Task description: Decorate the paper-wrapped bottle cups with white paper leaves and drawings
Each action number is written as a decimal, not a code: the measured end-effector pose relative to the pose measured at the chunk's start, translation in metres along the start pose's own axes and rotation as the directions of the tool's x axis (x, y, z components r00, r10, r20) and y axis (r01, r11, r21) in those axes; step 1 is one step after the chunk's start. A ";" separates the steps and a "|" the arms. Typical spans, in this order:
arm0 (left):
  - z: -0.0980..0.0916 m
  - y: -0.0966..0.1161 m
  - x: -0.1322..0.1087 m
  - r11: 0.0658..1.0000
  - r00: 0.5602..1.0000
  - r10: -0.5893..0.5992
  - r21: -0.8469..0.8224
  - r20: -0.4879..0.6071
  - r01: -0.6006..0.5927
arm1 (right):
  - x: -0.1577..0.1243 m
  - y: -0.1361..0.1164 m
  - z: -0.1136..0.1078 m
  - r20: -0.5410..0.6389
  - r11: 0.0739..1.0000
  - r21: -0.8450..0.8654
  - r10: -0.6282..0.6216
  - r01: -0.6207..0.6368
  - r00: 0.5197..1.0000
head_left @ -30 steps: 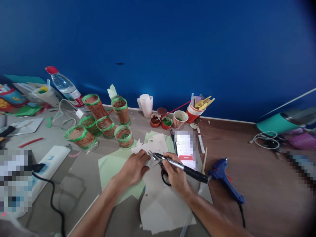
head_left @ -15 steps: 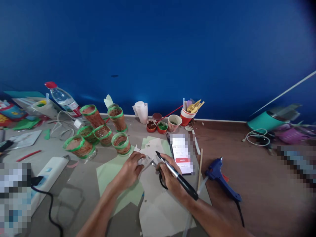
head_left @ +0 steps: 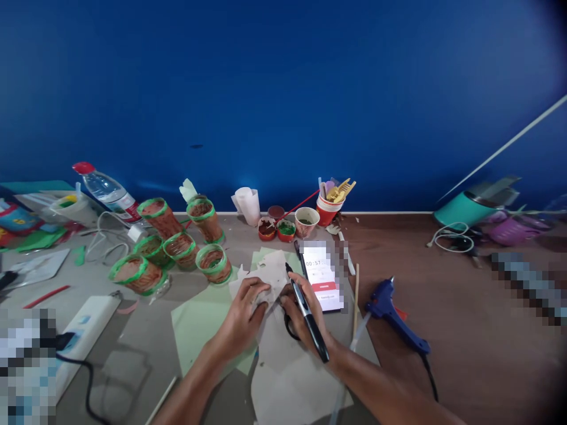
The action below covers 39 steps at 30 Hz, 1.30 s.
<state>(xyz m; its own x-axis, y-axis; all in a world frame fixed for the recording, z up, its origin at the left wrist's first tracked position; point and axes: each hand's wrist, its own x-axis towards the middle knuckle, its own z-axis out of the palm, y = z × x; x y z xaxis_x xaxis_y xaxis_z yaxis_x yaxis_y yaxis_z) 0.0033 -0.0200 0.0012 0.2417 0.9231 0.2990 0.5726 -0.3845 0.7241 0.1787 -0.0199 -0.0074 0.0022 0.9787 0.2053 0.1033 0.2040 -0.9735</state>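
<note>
My left hand point(head_left: 246, 308) is closed on a cut piece of pale grey paper point(head_left: 275, 270), thumb on top. In my right hand point(head_left: 321, 321) are scissors point(head_left: 288, 328); one black handle loop shows under the fingers, and the blades are mostly hidden by the hand and paper. A black and silver marker point(head_left: 315, 334) also rests in that hand, lying slantwise across it with its tip pointing away from me. Under both hands lie a larger grey sheet point(head_left: 287, 386) and light green paper point(head_left: 195, 321).
Several brown, green-rimmed jars point(head_left: 213, 264) stand to the left. Small paint pots point(head_left: 286, 232) and a paper cup point(head_left: 307, 223) are behind the hands. A phone point(head_left: 325, 295) lies close on the right, then a blue glue gun point(head_left: 396, 316). A power strip point(head_left: 86, 330) is at left.
The grey paper piece has turned and lifted in my left hand, showing more of its face. The marker has swung steeper in my right hand. The view has shifted slightly.
</note>
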 end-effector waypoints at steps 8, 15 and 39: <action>0.000 0.010 0.003 0.983 0.988 -0.150 -0.109 -0.024 0.147 | -0.001 0.000 0.003 -0.029 0.995 0.092 0.028 -0.025 0.999; 0.013 0.015 -0.001 0.917 0.962 -0.273 -0.304 -0.012 0.256 | 0.000 -0.001 0.006 -0.039 0.997 0.067 0.043 -0.040 0.998; -0.007 0.008 0.012 0.759 0.831 -0.547 -0.483 -0.105 0.438 | -0.007 0.012 0.014 0.118 0.947 0.293 0.098 -0.129 0.988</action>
<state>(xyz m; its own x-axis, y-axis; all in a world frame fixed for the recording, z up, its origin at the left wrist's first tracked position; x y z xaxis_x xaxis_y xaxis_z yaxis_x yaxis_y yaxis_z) 0.0059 -0.0123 0.0149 -0.1947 0.9774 -0.0819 0.1621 0.1144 0.9801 0.1662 -0.0243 -0.0220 -0.1054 0.9899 0.0953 -0.1937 0.0735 -0.9783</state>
